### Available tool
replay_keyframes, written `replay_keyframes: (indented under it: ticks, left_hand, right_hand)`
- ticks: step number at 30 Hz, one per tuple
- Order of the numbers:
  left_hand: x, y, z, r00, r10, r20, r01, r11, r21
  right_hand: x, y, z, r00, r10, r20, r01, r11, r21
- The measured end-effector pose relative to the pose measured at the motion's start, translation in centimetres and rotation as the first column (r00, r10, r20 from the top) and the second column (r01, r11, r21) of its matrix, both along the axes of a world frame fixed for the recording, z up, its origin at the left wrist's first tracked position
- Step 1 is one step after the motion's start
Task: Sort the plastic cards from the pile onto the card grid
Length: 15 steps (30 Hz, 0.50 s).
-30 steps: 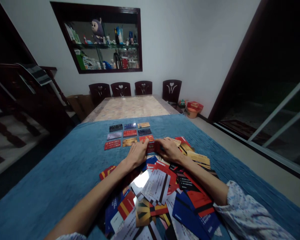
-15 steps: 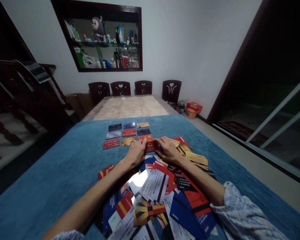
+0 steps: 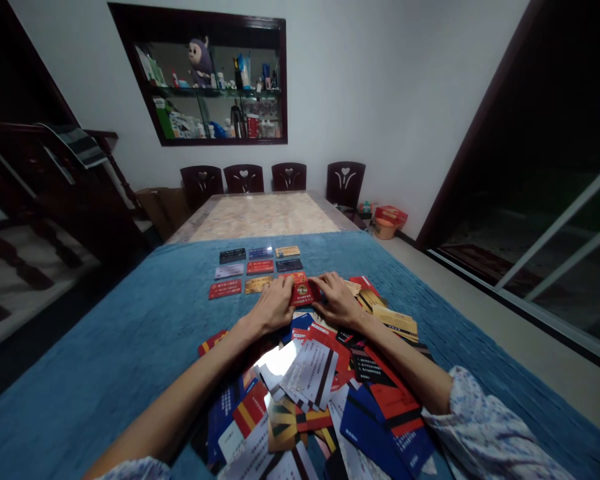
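Observation:
Both my hands meet on one red card [image 3: 303, 292] at the far edge of a big loose pile of cards [image 3: 320, 387] on the blue cloth [image 3: 130, 333]. My left hand [image 3: 273, 307] pinches the card's left side. My right hand [image 3: 337, 300] grips its right side with curled fingers. Just beyond lies a neat grid of cards [image 3: 257, 268] in three rows, and the red card is at the right end of the nearest row.
A marble table top [image 3: 260, 215] shows past the cloth, with several dark chairs [image 3: 273, 179] at its far end. A wall cabinet [image 3: 210, 80] holds bottles and a plush toy. A staircase [image 3: 40, 200] stands left, a sliding glass door [image 3: 555, 247] right, and red baskets [image 3: 387, 220] sit on the floor.
Both hands have stayed on the red card and edged it slightly away from me, toward the near row of the grid. The view has shifted a little.

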<state>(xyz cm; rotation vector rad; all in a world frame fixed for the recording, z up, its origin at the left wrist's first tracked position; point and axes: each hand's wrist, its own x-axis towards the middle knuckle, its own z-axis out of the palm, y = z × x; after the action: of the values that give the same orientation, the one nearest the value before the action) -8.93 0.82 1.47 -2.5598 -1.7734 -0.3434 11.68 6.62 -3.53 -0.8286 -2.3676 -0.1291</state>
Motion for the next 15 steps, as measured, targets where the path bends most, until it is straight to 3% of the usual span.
replay_keyframes:
  ticks: [8, 15]
  left_hand:
    - [0.2, -0.4, 1.1, 0.999, 0.009, -0.042, -0.009, 1.0, 0.005]
    - [-0.2, -0.4, 1.1, 0.997, -0.022, -0.071, 0.024, 0.999, 0.028]
  right_hand:
    - [0.6, 0.1, 1.3, 0.994, -0.027, 0.105, 0.026, 1.0, 0.017]
    - [1.2, 0.6, 2.6, 0.976, -0.04, 0.215, 0.039, 0.999, 0.012]
